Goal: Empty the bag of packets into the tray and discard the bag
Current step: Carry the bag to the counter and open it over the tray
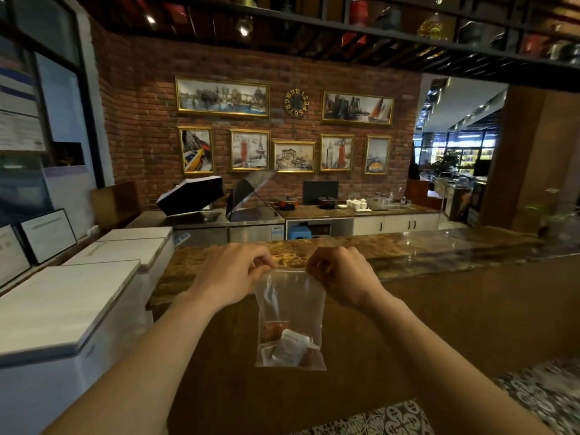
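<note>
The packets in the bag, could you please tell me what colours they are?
In the head view, the packets are white and reddish-brown, seen through the clear bag.

café bar, marble counter (408, 246) (brick wall (150, 114), framed prints (222, 97))

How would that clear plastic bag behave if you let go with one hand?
The bag looks thin and floppy, so it would probably sag sideways. The packets sit bunched at its bottom, so it is likely bottom-heavy yet light. Its glossy film may be slippery.
</note>
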A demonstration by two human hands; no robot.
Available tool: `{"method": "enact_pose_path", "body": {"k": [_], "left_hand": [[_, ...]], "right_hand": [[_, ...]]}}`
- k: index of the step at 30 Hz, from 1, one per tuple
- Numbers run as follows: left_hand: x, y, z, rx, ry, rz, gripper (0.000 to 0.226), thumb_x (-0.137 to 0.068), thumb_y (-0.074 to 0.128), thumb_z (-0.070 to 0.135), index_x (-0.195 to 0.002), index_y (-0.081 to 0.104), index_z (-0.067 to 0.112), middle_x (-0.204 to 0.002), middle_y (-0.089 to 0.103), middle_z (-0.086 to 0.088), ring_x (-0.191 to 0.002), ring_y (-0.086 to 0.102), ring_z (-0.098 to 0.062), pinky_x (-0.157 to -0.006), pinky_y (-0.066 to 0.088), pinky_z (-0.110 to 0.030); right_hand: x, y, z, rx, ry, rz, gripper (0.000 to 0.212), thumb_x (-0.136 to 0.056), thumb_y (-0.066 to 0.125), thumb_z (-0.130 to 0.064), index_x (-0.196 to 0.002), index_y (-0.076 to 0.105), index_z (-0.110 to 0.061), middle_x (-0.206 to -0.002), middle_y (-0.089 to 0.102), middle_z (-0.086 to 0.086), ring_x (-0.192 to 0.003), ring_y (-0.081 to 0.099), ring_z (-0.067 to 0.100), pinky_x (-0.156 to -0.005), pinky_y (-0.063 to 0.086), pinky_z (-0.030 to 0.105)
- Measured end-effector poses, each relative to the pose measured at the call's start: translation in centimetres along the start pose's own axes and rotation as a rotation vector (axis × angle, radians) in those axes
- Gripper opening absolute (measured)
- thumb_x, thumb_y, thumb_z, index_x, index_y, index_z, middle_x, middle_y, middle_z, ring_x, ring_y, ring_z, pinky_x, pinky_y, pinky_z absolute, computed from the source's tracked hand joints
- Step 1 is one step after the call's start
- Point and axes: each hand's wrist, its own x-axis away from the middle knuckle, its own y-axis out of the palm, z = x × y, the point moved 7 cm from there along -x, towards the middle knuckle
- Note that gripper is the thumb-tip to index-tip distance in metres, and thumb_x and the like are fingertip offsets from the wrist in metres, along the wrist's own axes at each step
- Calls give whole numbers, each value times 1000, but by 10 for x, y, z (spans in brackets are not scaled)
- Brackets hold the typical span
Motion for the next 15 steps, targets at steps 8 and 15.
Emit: {"method": "enact_pose_path", "body": {"k": [8, 15], "left_hand": [[-11, 31, -3, -57, -7, -53, 12, -90, 70, 33, -99, 67, 42, -95, 69, 22, -83, 62, 3, -74, 55, -24], [-20, 67, -33, -85, -54, -85, 16, -92, 69, 29, -103, 66, 41, -103, 70, 17, -90, 63, -3, -77, 56, -28]], "right_hand": [[-14, 23, 28, -41, -21, -54, 14, -95, 68, -20, -105, 74, -28, -105, 75, -6, -94, 67, 9, -81, 60, 30], [-40, 74, 47, -49, -39, -105, 12, -95, 67, -24, -105, 71, -28, -105, 73, -8, -94, 68, 10, -79, 60, 32]]}}
